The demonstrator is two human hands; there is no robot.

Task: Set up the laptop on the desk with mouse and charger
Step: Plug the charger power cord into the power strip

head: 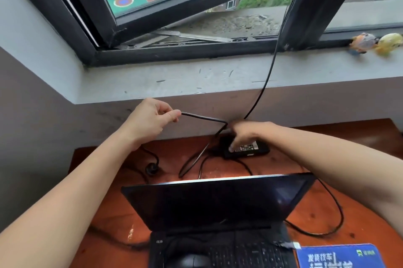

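A black laptop [218, 206] stands open on the red-brown desk [104, 219], its screen dark. A black mouse [192, 261] rests on its keyboard at the bottom edge. Behind the screen lies the black charger brick [250, 150]. My right hand [246, 134] is above the brick, fingers down on it and pinching the charger cable [202, 117] where it bends. My left hand [150, 121] pinches the same cable further left, holding it taut above the desk. More cable loops over the desk to a black plug [151, 168].
A blue mouse pad [340, 256] lies at the bottom right. Another black cable [268, 75] runs from the open window down behind the desk. A grey sill [174, 80] sits above the desk, with two small toy figures [375, 43] on it at the right.
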